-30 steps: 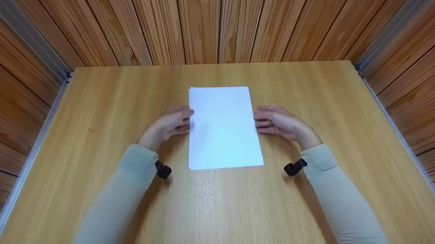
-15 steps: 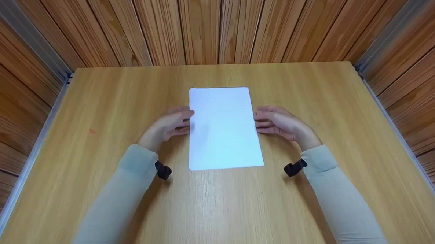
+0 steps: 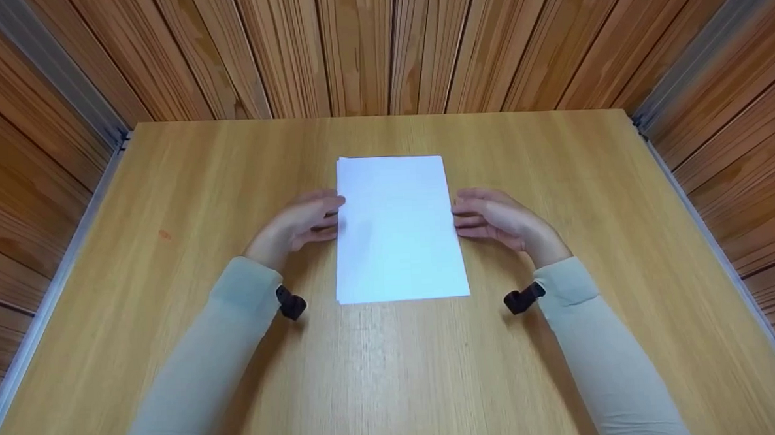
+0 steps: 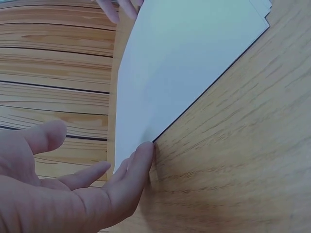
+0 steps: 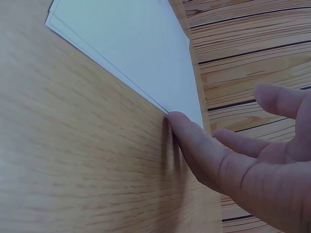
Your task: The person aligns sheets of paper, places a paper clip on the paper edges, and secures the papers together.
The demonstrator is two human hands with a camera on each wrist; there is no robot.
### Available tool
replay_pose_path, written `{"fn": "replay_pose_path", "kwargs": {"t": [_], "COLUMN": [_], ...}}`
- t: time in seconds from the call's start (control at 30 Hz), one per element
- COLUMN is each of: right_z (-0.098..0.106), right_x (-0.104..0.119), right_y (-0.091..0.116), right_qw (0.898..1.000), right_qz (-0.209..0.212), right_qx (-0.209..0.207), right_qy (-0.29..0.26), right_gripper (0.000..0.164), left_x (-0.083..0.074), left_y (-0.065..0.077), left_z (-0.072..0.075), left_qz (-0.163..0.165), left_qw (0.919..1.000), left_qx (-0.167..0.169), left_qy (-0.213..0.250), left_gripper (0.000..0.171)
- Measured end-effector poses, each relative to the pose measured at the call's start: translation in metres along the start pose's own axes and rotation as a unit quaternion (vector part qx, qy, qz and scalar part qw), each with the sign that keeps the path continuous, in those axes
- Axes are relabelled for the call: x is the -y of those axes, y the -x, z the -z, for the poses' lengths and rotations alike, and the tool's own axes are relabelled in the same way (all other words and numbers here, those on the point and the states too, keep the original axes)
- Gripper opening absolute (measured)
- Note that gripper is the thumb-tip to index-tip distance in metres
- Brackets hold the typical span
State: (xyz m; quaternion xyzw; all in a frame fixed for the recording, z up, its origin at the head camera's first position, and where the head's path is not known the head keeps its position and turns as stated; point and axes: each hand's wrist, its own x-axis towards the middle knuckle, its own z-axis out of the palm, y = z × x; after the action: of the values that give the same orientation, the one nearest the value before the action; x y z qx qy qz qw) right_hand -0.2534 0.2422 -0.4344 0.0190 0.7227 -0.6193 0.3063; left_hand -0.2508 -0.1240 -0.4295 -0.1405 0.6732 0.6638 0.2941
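Observation:
A small stack of white paper sheets (image 3: 398, 243) lies flat in the middle of the table, its sheets slightly out of line at the corners. My left hand (image 3: 306, 220) is at the stack's left long edge, fingertips touching it. In the left wrist view its fingers (image 4: 131, 182) are extended, thumb raised off the paper. On the opposite side, my right hand (image 3: 497, 218) meets the right long edge with its fingertips. The right wrist view shows a fingertip (image 5: 179, 119) against the sheets' edge, the thumb held away from the paper.
The wooden table (image 3: 394, 380) carries a small reddish mark (image 3: 164, 234) at the left. Plank walls (image 3: 360, 49) stand behind it and on both sides. A black wrist camera (image 3: 291, 304) hangs by the left cuff, another camera (image 3: 523, 298) by the right cuff.

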Motion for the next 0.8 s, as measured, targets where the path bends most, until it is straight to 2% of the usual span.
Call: {"fn": "replay_pose_path", "kwargs": {"t": [0.17,0.4,0.8], "right_z": [-0.0006,-0.0017,-0.005], "right_x": [-0.0004,0.0006,0.0033], "right_y": [-0.0006,-0.0016,-0.0026], "right_qw": [1.0,1.0,0.999], "right_qz": [-0.002,-0.002,-0.003], "right_qx": [-0.005,-0.011,-0.016], "right_qy": [0.003,0.01,0.036], "right_gripper": [0.068,0.067,0.069], "left_x": [0.0,-0.0004,-0.0069], "left_y": [-0.0005,-0.0038,-0.0075], "left_z": [0.0016,0.0007,-0.0022], "left_qz": [0.007,0.009,0.06], "left_qw": [0.9998,0.9998,0.9972], "left_qx": [-0.003,-0.007,-0.036], "left_qy": [0.017,0.015,0.026], "left_gripper": [0.061,0.057,0.052]}}
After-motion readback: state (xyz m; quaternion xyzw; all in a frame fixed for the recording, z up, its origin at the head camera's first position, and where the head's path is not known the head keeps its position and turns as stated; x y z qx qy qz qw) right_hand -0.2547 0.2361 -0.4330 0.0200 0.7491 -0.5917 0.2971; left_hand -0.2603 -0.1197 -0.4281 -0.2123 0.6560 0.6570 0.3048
